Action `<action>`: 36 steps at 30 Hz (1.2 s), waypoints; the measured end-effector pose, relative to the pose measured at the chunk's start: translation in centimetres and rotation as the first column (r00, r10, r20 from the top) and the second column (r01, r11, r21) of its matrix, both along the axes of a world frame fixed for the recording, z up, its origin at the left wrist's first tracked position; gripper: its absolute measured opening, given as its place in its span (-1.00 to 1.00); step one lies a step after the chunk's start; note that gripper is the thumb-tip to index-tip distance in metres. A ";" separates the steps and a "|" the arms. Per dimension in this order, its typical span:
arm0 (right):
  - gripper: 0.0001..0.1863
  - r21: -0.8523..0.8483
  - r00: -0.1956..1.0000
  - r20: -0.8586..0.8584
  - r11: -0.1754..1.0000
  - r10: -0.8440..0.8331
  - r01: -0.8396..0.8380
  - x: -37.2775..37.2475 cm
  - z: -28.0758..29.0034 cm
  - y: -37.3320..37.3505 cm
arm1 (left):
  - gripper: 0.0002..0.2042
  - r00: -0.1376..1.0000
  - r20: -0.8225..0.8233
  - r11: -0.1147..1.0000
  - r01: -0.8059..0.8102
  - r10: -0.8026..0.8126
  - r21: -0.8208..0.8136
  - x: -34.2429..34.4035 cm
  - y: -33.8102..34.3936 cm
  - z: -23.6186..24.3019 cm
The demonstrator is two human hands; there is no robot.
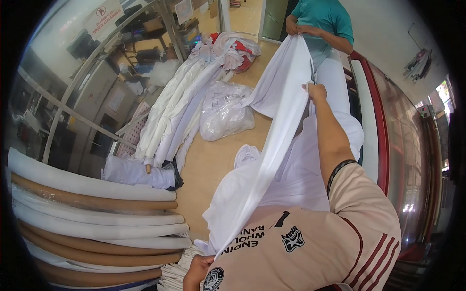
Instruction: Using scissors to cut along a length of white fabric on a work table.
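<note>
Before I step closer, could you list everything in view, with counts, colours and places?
Held cloth: one, white, from top to lower centre.
Cloth beneath: count unclear, white, centre right.
Co-worker: one, teal shirt, top, gripping the held cloth's far end.
Cloth pile: one, white and red, top centre.
Plastic bag: one, clear, on the tan floor.
Long bundles: several, whitish, left of centre.
Short roll: one, pale lilac, at their near end.
Stacked rolls: several, white and brown, lower left.
Sign: one, white and red, upper left.
Partition: one, grey-framed glass, left.
Frame: one, red, right.
Own shirt: one, pinkish, dark-striped, bottom.
Left hand: one, bare, bottom, gripping held cloth.
Right hand: one, bare, upper right, at its edge.
</note>
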State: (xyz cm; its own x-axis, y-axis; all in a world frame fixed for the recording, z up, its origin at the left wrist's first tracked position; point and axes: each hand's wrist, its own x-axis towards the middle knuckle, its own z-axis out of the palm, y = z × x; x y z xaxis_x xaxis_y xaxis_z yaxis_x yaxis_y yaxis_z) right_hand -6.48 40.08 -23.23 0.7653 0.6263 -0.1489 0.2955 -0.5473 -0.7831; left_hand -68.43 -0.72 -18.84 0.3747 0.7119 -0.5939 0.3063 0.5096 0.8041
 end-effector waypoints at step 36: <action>-0.64 0.396 0.767 -0.626 0.905 0.140 0.158 -19.3 8.1 -38.7 | -0.59 0.657 0.347 0.743 0.590 -0.669 0.315 40.3 20.2 1.6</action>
